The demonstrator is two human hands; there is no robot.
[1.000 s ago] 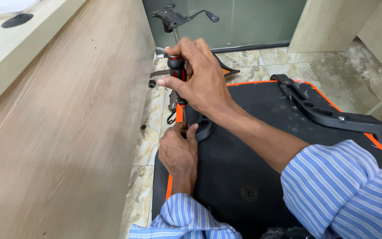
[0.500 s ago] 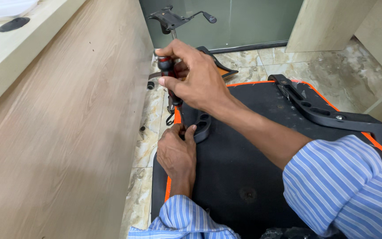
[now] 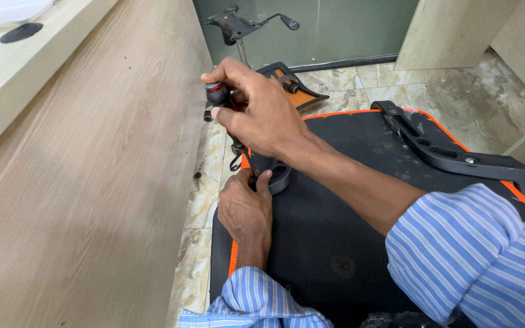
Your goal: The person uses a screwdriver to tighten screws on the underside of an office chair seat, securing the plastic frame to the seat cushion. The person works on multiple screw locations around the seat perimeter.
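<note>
My right hand (image 3: 261, 112) grips the red and black handle of a screwdriver (image 3: 219, 95), held upright above the left edge of a black chair seat with orange trim (image 3: 347, 218). Its shaft runs down toward a black armrest bracket (image 3: 277, 176) at that edge. My left hand (image 3: 245, 209) rests on the seat and holds the bracket in place with thumb and fingers. A second black armrest (image 3: 445, 152) lies along the right side of the seat.
A light wooden cabinet side (image 3: 92, 194) stands close on the left. On the tiled floor (image 3: 202, 200) lie a small black screw (image 3: 197, 175), an orange and black chair part (image 3: 293, 91) and a chair mechanism on a gas post (image 3: 238, 27) farther back.
My right hand with the screwdriver has shifted slightly left and turned at the wrist. My left hand stays on the bracket.
</note>
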